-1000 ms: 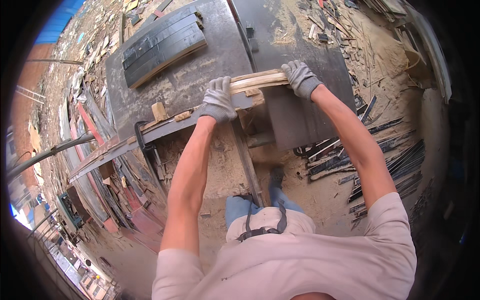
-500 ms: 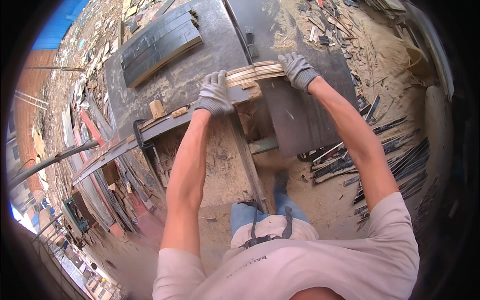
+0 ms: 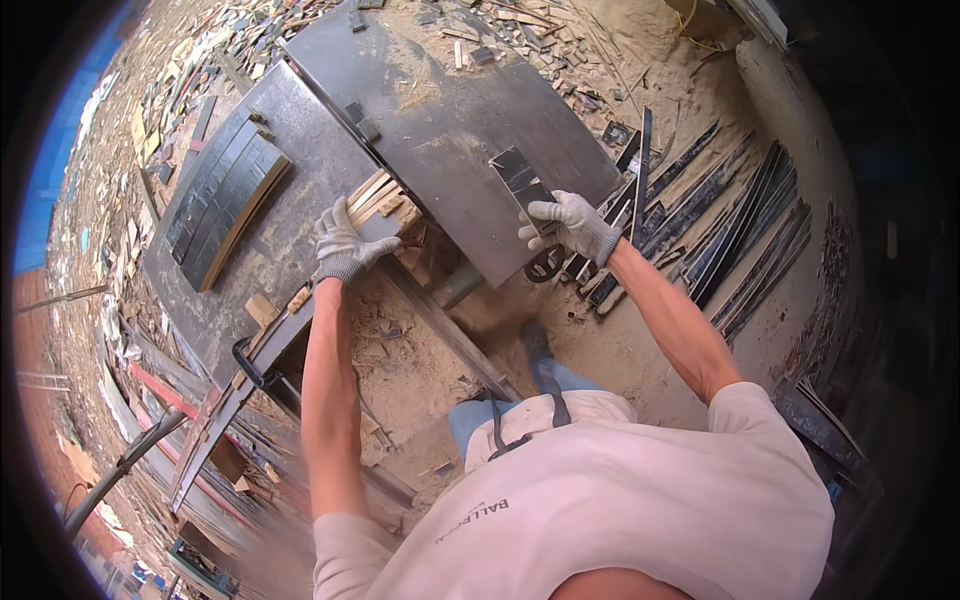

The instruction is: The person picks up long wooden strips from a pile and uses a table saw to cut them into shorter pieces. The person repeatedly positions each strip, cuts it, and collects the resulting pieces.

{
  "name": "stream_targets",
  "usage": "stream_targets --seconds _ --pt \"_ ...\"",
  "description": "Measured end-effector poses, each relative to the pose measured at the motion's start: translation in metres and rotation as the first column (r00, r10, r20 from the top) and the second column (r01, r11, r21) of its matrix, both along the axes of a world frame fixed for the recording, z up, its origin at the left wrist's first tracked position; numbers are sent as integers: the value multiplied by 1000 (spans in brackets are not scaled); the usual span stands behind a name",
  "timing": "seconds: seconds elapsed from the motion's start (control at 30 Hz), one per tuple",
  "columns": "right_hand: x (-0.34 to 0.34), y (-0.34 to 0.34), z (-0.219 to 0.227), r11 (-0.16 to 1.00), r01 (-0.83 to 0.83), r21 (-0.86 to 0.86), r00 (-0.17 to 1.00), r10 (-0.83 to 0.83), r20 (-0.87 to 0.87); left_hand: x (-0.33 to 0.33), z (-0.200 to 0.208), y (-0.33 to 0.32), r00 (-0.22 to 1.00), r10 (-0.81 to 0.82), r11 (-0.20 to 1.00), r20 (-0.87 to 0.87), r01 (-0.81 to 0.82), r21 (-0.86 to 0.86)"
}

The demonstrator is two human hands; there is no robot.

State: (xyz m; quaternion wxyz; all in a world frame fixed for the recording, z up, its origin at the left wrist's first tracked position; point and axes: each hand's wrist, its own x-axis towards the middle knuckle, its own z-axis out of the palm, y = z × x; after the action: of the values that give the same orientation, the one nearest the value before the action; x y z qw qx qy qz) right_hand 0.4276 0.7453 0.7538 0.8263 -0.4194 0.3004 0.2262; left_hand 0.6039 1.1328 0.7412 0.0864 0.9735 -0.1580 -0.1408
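Observation:
My left hand (image 3: 348, 240), in a grey work glove, rests at the near edge of the metal bench (image 3: 320, 150), fingers spread and thumb out. Beside its fingers sit pale wood strips (image 3: 374, 192) and a rough wood block (image 3: 403, 211); whether the hand touches them I cannot tell. My right hand (image 3: 572, 225), also gloved, is closed round the near end of a short dark-faced board piece (image 3: 520, 175). That piece is tilted above the near right corner of the bench.
A stack of dark-faced boards (image 3: 230, 190) lies on the bench's left side. A clamp (image 3: 250, 365) grips a rail at the near left edge. Long dark strips (image 3: 740, 230) are piled on the ground at right. Wood scraps (image 3: 500, 30) litter the ground beyond.
My right hand has come away from the layered wood at the bench edge, moving right and nearer with the dark board piece. My left hand's fingers have spread. The view has turned right.

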Motion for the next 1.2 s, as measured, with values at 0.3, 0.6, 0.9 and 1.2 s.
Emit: stream_targets --seconds 0.3,0.6,0.9,1.2 --pt "139 57 19 56 -54 -997 898 440 -24 68 27 2 922 159 982 -352 -185 -40" --pt "289 138 20 174 43 -984 840 527 130 134 36 -28 663 320 337 -677 -747 -573" --pt "367 168 61 944 -289 -158 930 316 186 196 89 -12 428 -13 -280 -903 -869 -408" --pt "373 158 92 940 -277 197 947 232 223 176 110 15 454 -342 -626 -823 -763 -161"
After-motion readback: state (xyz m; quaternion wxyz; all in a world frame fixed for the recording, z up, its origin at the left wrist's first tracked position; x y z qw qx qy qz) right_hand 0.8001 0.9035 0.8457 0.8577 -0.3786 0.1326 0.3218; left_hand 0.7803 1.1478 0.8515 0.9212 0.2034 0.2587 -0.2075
